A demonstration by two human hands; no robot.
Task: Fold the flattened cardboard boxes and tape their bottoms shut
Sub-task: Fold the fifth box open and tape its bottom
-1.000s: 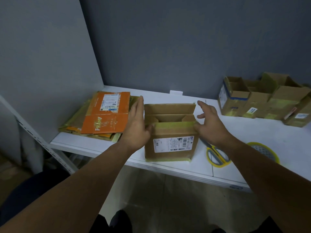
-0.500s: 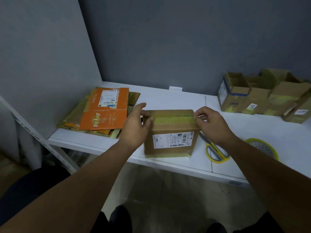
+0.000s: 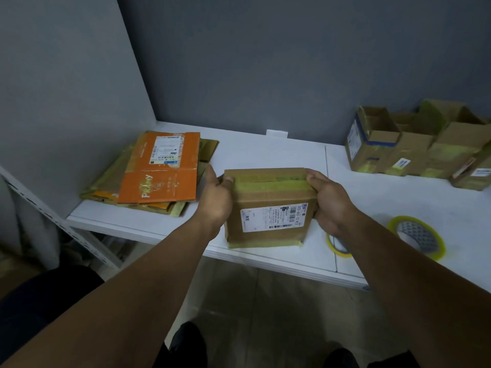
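Over the last second the flaps of the brown cardboard box (image 3: pixel 268 208) have gone from standing open to lying flat across the top, and both hands have closed in on its upper corners. The left hand (image 3: pixel 215 200) wraps the left end with its thumb pressed on the folded top. The right hand (image 3: pixel 329 205) clamps the right end, fingers curled over the top edge. Both hands hold the box, which stands between them at the near edge of the white table (image 3: pixel 265 152), its white label facing the person.

As I judge it, this box is folded but not yet taped; the yellowish bands across the flaps look like old tape. The roll of clear tape with a yellow rim (image 3: pixel 417 236) lies untouched to the right, and yellow-handled scissors (image 3: pixel 337 245) show just beside the right wrist. A row of assembled brown boxes (image 3: pixel 414 150) stands at the far right, apparently done. A stack of flattened cartons topped by an orange one (image 3: pixel 159 171) waits at the left.
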